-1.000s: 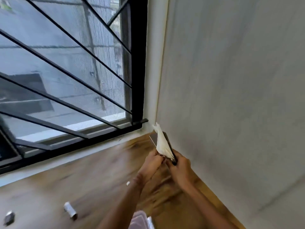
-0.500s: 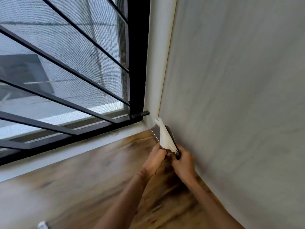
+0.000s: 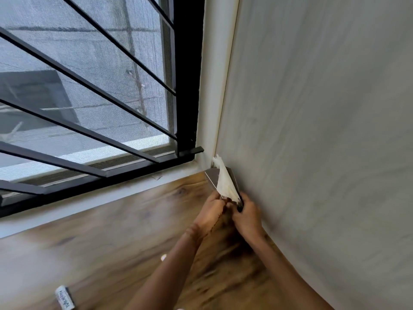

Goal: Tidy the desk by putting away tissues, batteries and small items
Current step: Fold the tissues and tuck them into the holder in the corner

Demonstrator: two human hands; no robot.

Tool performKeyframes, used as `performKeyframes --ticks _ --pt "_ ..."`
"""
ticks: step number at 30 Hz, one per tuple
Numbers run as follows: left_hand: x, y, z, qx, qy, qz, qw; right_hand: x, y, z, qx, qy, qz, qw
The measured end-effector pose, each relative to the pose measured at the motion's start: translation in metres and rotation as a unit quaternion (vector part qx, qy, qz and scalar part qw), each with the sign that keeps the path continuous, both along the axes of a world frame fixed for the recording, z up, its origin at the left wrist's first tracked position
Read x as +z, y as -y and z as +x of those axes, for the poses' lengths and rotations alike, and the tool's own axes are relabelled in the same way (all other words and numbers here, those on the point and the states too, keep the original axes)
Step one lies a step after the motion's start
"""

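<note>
A white tissue (image 3: 224,182) sticks up out of a dark tissue box (image 3: 213,178) that stands in the far right corner of the wooden desk (image 3: 111,240), against the wall. My left hand (image 3: 211,214) holds the box's near left edge. My right hand (image 3: 248,215) grips its near right corner, at the base of the tissue. A small white battery-like item (image 3: 64,297) lies on the desk at the lower left. A tiny pale item (image 3: 163,257) lies by my left forearm.
A grey wall (image 3: 324,130) runs along the desk's right side. A window with black diagonal bars (image 3: 89,86) and a pale sill (image 3: 100,202) borders the desk's far edge.
The view shifted up and toward the corner, then dipped again. My hands stay on the box and tissue, which look unchanged. The items at the lower left left the view, one is back.
</note>
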State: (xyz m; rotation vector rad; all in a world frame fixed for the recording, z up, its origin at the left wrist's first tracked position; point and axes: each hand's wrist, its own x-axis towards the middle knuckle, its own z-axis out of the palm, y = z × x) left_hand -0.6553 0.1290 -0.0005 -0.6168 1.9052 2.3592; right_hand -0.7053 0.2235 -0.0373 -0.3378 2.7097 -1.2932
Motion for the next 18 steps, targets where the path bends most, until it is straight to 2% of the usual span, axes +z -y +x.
performKeyframes --ticks 8,13,18 --pt "0.027 -0.013 0.039 0.016 -0.042 -0.033 0.998 0.024 -0.014 0.028 0.0 -0.061 -0.022 0.998" --pt "0.04 -0.028 0.08 0.015 -0.061 -0.047 0.997 0.045 -0.022 0.063 0.01 -0.095 -0.066 0.993" --pt "0.046 -0.042 0.133 0.06 -0.063 -0.077 0.993 0.059 -0.034 0.108 0.05 -0.129 -0.112 0.984"
